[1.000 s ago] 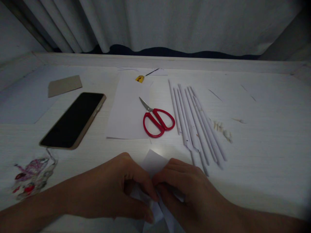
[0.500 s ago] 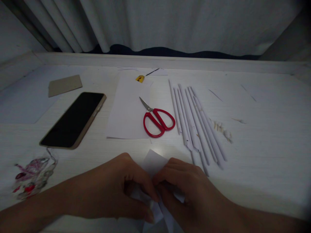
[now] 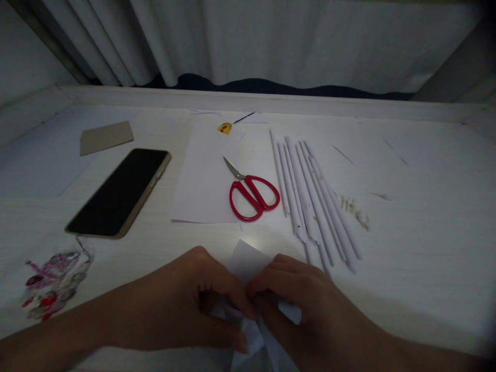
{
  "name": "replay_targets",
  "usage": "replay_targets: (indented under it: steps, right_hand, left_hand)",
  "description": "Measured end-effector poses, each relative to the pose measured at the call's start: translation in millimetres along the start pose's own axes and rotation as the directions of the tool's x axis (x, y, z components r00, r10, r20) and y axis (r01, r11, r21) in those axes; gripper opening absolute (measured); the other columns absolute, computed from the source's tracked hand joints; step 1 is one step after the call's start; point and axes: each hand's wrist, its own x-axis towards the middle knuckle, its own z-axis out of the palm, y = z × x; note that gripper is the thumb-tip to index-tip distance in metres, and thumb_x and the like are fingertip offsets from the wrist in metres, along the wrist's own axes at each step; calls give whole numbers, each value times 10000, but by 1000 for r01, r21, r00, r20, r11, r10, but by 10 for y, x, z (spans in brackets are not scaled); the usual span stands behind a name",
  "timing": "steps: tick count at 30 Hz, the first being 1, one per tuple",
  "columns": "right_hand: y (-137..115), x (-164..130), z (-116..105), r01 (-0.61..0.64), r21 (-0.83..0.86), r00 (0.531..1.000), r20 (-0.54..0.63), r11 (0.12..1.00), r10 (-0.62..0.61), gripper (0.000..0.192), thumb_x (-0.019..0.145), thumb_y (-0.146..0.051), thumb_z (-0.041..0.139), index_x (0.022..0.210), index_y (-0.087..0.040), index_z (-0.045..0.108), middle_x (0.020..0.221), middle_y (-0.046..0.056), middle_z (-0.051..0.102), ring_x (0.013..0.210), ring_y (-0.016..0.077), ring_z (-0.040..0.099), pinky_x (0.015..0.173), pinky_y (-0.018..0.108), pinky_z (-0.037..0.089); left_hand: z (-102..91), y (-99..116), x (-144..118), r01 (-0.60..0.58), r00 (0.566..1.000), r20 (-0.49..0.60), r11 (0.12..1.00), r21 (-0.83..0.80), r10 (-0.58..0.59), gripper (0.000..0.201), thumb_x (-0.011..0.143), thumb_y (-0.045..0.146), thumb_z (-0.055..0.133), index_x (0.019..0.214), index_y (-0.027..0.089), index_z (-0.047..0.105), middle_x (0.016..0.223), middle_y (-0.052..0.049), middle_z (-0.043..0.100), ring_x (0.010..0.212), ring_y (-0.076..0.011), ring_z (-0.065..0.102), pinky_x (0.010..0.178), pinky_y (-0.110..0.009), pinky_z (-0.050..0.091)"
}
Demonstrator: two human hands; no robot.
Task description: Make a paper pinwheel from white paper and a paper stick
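Currently, the folded white paper (image 3: 248,258) sits at six o'clock; the right hand (image 3: 310,299) pinches it between thumb and forefinger, while the left hand (image 3: 182,305) rests a fingertip on it, thumb spread apart. Uneven pull could skew or tear the fold, and a swing toward one o'clock could scatter the rolled paper tubes (image 3: 306,206).

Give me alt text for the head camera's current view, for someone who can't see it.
A person's left hand and right hand, fingertips close together, touch white paper on a white table. Ahead lie red-handled scissors, partly over a white sheet, with thin paper rolls to the right. A dark-screened phone lies left, with a blurred, colourful trinket nearer.
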Motion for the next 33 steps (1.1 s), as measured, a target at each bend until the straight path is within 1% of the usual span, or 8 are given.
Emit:
replay_targets:
  steps: [4,10,15,18,21,26,29,33]
  right_hand:
    - [17,-9,17,-23,6,1000,-6,1000,23,209,718,-30,537,782,-199,643,753,-16,658,712,117,568,643,217,419]
    - [37,-16,39,-26,33,999,-23,999,27,237,706,-12,532,755,-209,654,733,-23,665,689,115,573,628,221,421]
    - [33,3,47,-47,43,998,-40,998,49,275,697,-6,534,760,-235,672,720,-30,662,670,116,574,607,225,420]
    - [36,-2,51,-36,37,999,-39,999,38,270,694,1,534,752,-227,666,714,-36,657,663,108,571,603,217,414]
    - [37,-11,51,-25,38,999,-32,999,27,252,702,-3,530,740,-213,664,713,-29,655,672,106,573,617,215,416]
    - [13,0,38,-56,22,998,-16,998,57,231,684,-11,539,730,-194,674,698,1,651,656,126,570,587,225,424]
    - [7,9,24,-47,26,999,-7,999,47,233,690,-8,529,736,-190,668,687,-1,652,642,123,567,582,224,421]
    - [28,7,17,-18,56,999,-33,998,20,239,703,-17,532,790,-204,653,733,-14,654,672,117,569,615,224,423]
  left_hand:
    - [14,-14,12,7,1000,-14,1000,25,-7,232,701,420,626,858,262,693,550,45,525,484,-73,403,434,-165,304]
    - [29,-23,21,-16,1000,-18,999,38,17,205,714,401,622,849,262,692,586,39,585,500,-75,444,450,-165,322]
    - [25,-29,16,-19,1000,-22,999,45,20,221,715,411,617,849,255,697,571,34,581,493,-77,445,445,-166,323]
    - [26,-36,9,-30,999,-31,997,67,32,233,712,428,615,844,256,700,555,31,579,484,-79,443,441,-171,323]
    - [34,-37,4,-21,999,-25,996,83,23,239,714,436,611,855,264,697,576,23,610,496,-87,477,450,-176,339]
    - [40,-32,6,-23,1000,-5,997,73,23,185,783,362,551,834,268,701,624,15,667,516,-89,547,485,-174,384]
    - [27,-28,13,-27,1000,2,998,65,27,179,765,370,572,825,265,704,613,14,661,506,-88,550,468,-165,386]
    - [7,-28,9,6,1000,-23,999,45,-5,222,725,434,600,837,267,695,555,27,624,483,-86,543,447,-159,377]
